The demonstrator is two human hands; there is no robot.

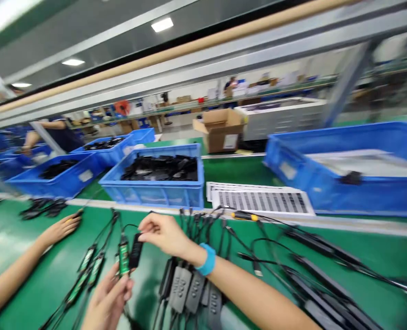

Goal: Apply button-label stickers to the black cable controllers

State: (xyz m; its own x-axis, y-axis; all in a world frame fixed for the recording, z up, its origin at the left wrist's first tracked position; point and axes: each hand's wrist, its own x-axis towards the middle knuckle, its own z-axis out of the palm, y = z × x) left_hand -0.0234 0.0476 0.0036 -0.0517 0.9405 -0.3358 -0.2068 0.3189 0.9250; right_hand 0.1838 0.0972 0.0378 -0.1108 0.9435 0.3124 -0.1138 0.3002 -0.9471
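Hands (107,298) (164,233) hold a green board (123,259); a black module (136,251).

The bench (327,261) is showing glossy green, edged by a white strip along its far side. Past that edge, blue plastic crates (155,196) are holding black heaps, a label sheet (261,201) is carrying grey-and-white stripes, and a cyan wristband (208,259) is circling a wrist above a black adapter (136,251) and a green circuit board (123,259).

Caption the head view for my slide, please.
Right hand touches a black module, left hand holds a green board, above cables on a green bench.
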